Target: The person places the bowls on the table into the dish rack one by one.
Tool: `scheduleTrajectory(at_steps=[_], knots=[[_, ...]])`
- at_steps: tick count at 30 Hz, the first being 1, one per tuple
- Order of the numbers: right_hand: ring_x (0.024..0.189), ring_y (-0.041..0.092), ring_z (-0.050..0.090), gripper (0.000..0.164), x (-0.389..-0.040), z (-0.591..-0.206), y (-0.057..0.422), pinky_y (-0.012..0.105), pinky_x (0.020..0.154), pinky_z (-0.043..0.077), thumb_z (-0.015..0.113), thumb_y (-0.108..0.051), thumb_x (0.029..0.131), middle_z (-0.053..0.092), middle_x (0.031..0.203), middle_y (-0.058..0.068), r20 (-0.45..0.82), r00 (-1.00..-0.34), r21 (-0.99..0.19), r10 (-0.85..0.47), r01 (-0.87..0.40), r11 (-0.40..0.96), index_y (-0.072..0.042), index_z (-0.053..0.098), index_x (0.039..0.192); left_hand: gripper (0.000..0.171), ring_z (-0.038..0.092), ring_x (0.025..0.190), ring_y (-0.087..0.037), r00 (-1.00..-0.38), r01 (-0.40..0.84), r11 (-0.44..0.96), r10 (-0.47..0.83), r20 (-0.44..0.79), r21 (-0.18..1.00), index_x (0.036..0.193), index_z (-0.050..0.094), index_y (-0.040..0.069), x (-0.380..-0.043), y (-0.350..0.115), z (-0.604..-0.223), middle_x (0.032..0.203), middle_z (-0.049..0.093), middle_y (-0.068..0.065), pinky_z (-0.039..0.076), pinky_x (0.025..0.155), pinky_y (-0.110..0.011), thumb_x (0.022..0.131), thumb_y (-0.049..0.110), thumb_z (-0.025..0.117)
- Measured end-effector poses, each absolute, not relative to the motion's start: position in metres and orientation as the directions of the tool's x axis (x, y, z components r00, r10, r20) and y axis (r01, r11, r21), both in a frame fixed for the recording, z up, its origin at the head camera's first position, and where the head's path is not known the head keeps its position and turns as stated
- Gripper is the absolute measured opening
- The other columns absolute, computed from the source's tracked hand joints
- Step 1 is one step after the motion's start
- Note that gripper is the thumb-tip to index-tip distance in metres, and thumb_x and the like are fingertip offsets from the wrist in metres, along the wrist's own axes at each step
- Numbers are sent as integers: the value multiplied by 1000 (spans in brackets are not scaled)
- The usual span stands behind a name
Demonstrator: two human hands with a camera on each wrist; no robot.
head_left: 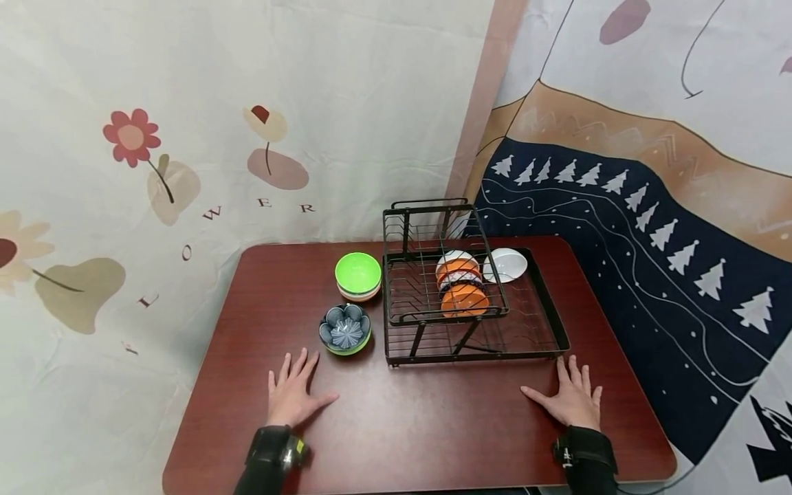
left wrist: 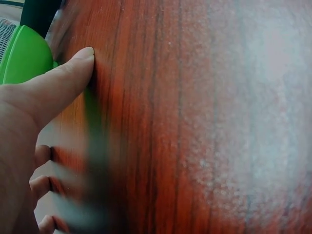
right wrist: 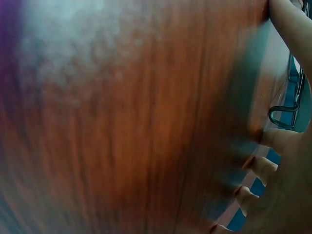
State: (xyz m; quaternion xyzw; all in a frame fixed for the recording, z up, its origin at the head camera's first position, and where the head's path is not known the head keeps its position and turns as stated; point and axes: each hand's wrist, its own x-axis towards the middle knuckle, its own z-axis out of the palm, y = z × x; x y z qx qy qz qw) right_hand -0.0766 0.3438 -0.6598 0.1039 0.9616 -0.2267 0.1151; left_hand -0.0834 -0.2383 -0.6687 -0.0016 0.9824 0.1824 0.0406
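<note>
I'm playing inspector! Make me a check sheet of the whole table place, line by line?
Surface: reddish-brown table, glossy, with light glare.
Job's things: blue flower-shaped bowl stacked on a green bowl; light-green bowl topping another stack behind; black wire rack holding a row of bowls, some orange, and a white bowl at its right rear.
Clutter: nothing seen.
Hands: left hand and right hand rest on the table, fingers spread, holding nothing.
Cables: thin dark cable by the right sleeve.
Surroundings: pale flower-print cloth; navy tree-print cloth.
</note>
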Motion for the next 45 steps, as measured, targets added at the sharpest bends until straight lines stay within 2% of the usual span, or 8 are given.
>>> scheduleTrajectory(at_steps=[9, 14, 19, 22, 26, 33, 39, 45], knots=[[143, 49, -20, 130, -76, -662, 346, 75, 102, -15, 64, -79, 73, -12, 159, 28, -271, -951, -404, 145, 250, 880, 4, 7, 156, 95, 15, 147, -43, -996, -22, 929, 12, -88, 370, 152, 42, 20, -85, -238, -661, 159, 32, -12, 6, 109, -73, 75, 67, 73], [142, 49, -20, 130, -76, -660, 345, 76, 101, -15, 65, -78, 73, -12, 159, 29, -274, -951, -411, 143, 250, 877, 5, 7, 155, 56, 40, 136, -43, -996, -89, 828, -75, -48, 553, 147, 47, 11, -105, -238, -642, 147, 48, -16, 29, 108, -64, 102, 44, 51], [142, 50, -20, 130, -76, -658, 343, 76, 101, -15, 66, -77, 74, -11, 159, 30, -271, -952, -417, 144, 251, 874, 6, 8, 155, 53, 65, 101, -40, -988, -152, 744, -135, -77, 650, 135, 55, 10, -141, -224, -625, 106, 70, -17, 48, 87, -56, 104, 50, 41], [142, 50, -20, 129, -77, -658, 343, 76, 101, -15, 66, -76, 74, -12, 159, 29, -283, -949, -415, 142, 255, 874, 5, 7, 155, 47, 66, 91, -41, -986, -166, 802, -129, -105, 574, 129, 57, 5, -155, -213, -620, 97, 69, -20, 50, 79, -56, 101, 41, 48], [142, 50, -19, 128, -78, -657, 342, 77, 100, -14, 67, -75, 75, -11, 159, 29, -287, -947, -410, 143, 257, 875, 5, 8, 155, 42, 63, 99, -46, -986, -163, 873, -128, -106, 460, 126, 59, -5, -164, -203, -612, 111, 66, -28, 49, 81, -60, 98, 25, 48], [143, 51, -17, 128, -79, -654, 342, 78, 100, -12, 68, -75, 74, -9, 160, 30, -267, -952, -401, 148, 250, 881, 7, 12, 154, 32, 65, 79, -44, -996, -87, 945, -88, -13, 314, 110, 63, -6, -167, -198, -598, 90, 68, -27, 51, 65, -58, 96, 20, 51], [142, 52, -17, 126, -80, -653, 341, 80, 98, -12, 69, -74, 73, -7, 159, 31, -266, -952, -401, 154, 254, 880, 8, 16, 153, 37, 66, 77, -43, -998, -49, 911, -61, 16, 411, 125, 58, -8, -169, -200, -587, 80, 68, -25, 52, 70, -58, 94, 12, 52], [142, 53, -17, 130, -78, -656, 342, 81, 97, -12, 67, -78, 71, -7, 159, 31, -256, -956, -401, 146, 242, 884, 9, 16, 153, 42, 59, 42, -15, -998, -69, 823, -62, -32, 563, 139, 48, -5, -166, -202, -583, 51, 57, -1, 54, 74, -50, 100, 11, 47]])
